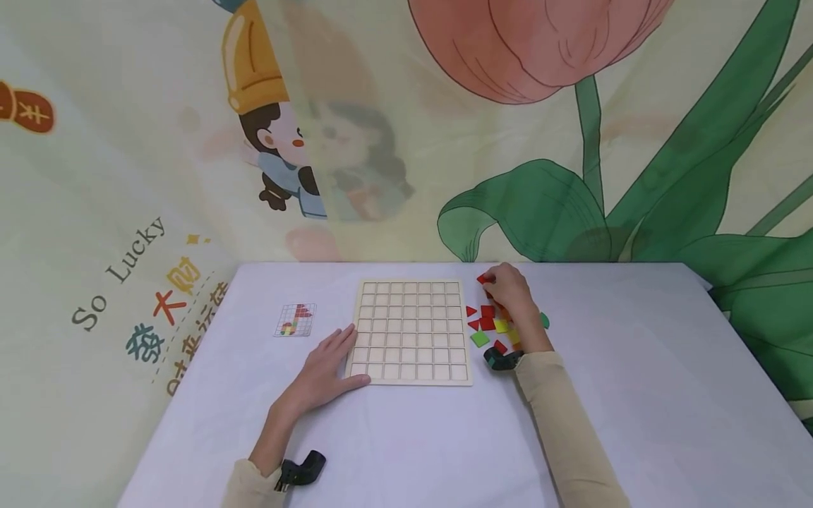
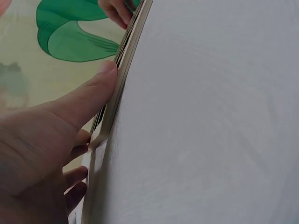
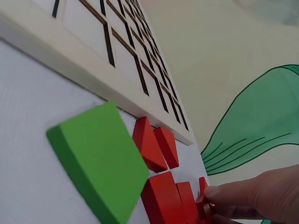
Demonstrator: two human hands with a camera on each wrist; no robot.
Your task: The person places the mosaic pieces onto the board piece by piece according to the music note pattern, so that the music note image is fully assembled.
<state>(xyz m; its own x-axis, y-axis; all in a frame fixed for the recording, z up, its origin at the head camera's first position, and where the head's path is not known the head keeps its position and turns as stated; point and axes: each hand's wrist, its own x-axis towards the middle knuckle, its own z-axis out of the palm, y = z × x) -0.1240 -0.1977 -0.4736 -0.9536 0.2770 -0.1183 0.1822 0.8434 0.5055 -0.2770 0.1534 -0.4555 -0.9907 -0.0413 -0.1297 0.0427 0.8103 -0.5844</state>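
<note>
A pale wooden grid board [image 1: 411, 334] with empty square cells lies on the white table. My left hand [image 1: 327, 370] rests along its left side, fingers spread at the edge and thumb at the near left corner; in the left wrist view the thumb [image 2: 96, 91] lies on the rim. Beyond the board's right side, my right hand [image 1: 510, 288] pinches a small red block [image 1: 482, 279] between thumb and fingers. More red blocks [image 3: 163, 198], red triangles [image 3: 148, 144] and a green block [image 3: 100, 161] lie close by.
A small pattern card [image 1: 295, 319] with coloured squares lies left of the board. Yellow blocks [image 1: 502, 326] and another green piece [image 1: 544, 320] sit around my right wrist. The table's far edge meets a printed cloth backdrop [image 1: 381, 240].
</note>
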